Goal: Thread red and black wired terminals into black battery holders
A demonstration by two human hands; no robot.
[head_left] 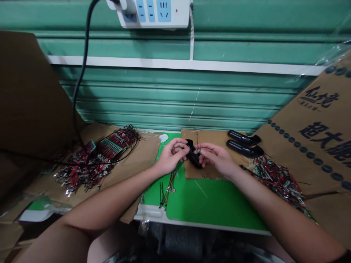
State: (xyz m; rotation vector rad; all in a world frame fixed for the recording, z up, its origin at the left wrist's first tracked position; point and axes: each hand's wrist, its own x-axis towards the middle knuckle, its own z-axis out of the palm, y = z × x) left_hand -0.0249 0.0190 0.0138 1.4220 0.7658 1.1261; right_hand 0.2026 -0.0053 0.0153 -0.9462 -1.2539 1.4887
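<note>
A glossy black curved part (194,157) lies between my hands, over the edge of the cardboard sheet. My left hand (173,155) is at its left side, fingers curled and pressed together; what they pinch is too small to make out. My right hand (215,159) is at its right side, thumb and fingers closed on a small wired piece (197,151) with thin red and green parts. A few dark wires with small metal ends (170,188) lie on the green tabletop (214,204) below my left hand.
Two more black curved parts (244,148) rest at the right, above a pile of red and black wires (279,179). Another wire heap (87,168) covers cardboard at the left. A black cable (79,84) hangs from a power strip (156,12). Cardboard walls (309,135) flank both sides.
</note>
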